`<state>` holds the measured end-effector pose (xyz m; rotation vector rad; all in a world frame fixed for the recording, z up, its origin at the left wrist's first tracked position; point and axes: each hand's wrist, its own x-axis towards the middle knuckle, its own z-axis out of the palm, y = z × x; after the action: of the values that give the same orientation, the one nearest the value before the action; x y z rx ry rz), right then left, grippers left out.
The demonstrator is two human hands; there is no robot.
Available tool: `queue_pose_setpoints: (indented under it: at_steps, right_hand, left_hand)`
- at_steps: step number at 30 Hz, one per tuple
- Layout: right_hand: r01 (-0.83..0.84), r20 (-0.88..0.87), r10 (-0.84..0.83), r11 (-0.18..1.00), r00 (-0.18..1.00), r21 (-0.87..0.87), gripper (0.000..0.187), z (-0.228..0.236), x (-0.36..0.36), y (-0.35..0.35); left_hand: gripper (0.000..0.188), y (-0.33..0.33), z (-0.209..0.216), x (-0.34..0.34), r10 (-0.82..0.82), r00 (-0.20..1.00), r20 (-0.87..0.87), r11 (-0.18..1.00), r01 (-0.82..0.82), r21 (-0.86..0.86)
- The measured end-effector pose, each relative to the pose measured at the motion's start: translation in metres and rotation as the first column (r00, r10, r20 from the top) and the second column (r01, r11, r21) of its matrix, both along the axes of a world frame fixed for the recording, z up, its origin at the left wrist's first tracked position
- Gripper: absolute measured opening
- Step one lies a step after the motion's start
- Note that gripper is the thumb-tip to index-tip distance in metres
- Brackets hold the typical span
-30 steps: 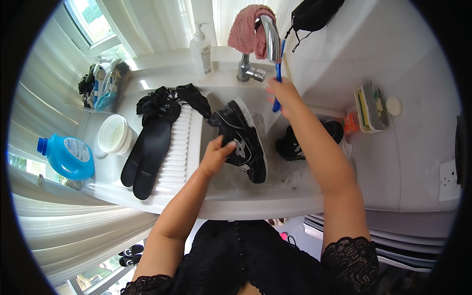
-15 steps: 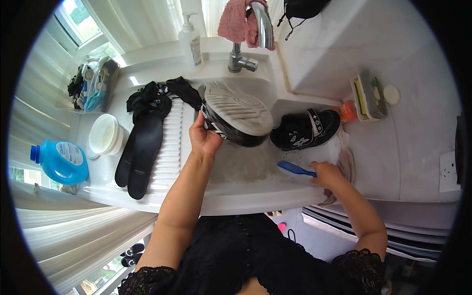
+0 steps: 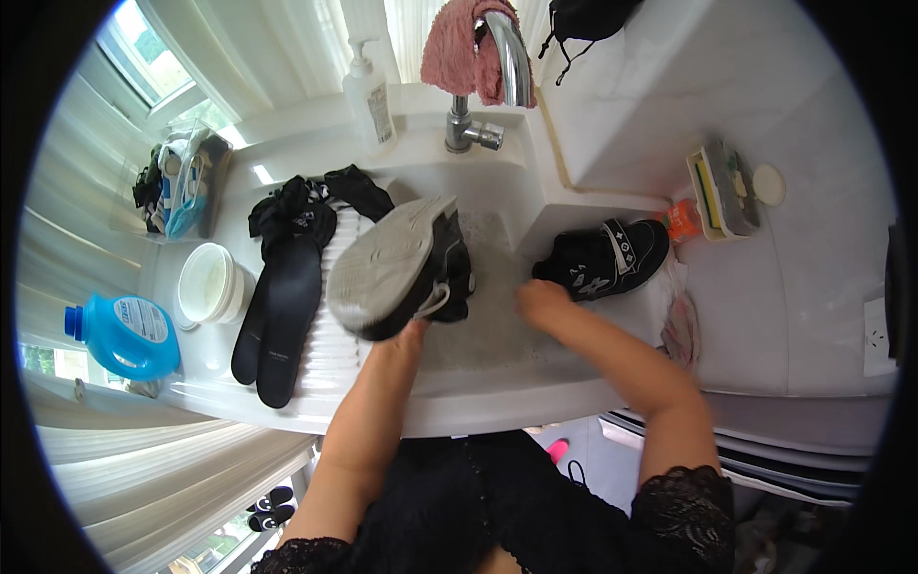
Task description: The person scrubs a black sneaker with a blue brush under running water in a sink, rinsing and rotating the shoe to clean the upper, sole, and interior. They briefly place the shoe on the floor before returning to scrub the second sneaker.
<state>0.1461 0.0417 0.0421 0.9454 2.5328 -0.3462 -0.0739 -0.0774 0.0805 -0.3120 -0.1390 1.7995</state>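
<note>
A black shoe with a pale grey sole (image 3: 384, 256) is held up over the ribbed left side of the white sink (image 3: 449, 407), tilted with its sole facing up and left. My left hand (image 3: 411, 337) grips it from below; most of its fingers are hidden behind the shoe. My right hand (image 3: 545, 304) is closed above the cloudy water (image 3: 478, 349), close to the toe of a second black shoe (image 3: 604, 260) with a patterned strap. The blue brush that it held a moment ago does not show now; the hand seems to cover it.
Black insoles (image 3: 287, 330) and black cloth or laces (image 3: 359, 191) lie on the ribbed board. Farther left are a white tub (image 3: 208, 285), a blue detergent jug (image 3: 129, 335) and a clear box (image 3: 182, 182). A pump bottle (image 3: 369, 110) and a tap (image 3: 469, 132) with a pink cloth (image 3: 457, 48) stand behind. A sponge holder (image 3: 719, 196) is at right.
My left hand has brought the shoe left and nearer, turning its sole to the left. My right hand has moved left and away from me, toward the second shoe, and the blue brush has dropped from sight.
</note>
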Motion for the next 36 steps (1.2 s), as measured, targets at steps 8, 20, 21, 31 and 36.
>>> queue_pose_setpoints:
  at_steps: [8,20,21,31,36]
  right_hand:
    - [0.143,-0.337,-0.193,0.975,0.922,-0.167,0.028,-0.127,-0.125,0.008]
    - [0.125,-0.458,-0.123,0.992,0.88,-0.025,0.023,-0.121,-0.118,0.004]
    - [0.1,-0.458,-0.091,0.995,0.884,-0.003,0.024,-0.112,-0.112,0.001]
    - [0.027,-0.043,-0.043,0.95,0.998,-0.31,0.028,-0.03,-0.009,-0.018]
    - [0.132,-0.078,-0.161,0.945,0.984,-0.298,0.048,-0.039,0.0,-0.011]
  left_hand:
    - [0.041,-0.028,0.014,0.001,0.04,0.999,-0.013,0.999,-0.039,0.012]
    - [0.04,-0.01,0.009,-0.003,0.022,0.999,-0.027,0.999,-0.022,0.03]
    - [0.04,-0.011,0.009,-0.001,0.022,0.999,-0.034,0.999,-0.021,0.029]
    - [0.039,-0.002,0.01,-0.004,0.018,0.998,-0.054,0.999,-0.015,0.043]
    - [0.038,0.003,-0.007,0.005,-0.015,1.0,-0.019,1.0,0.015,0.019]
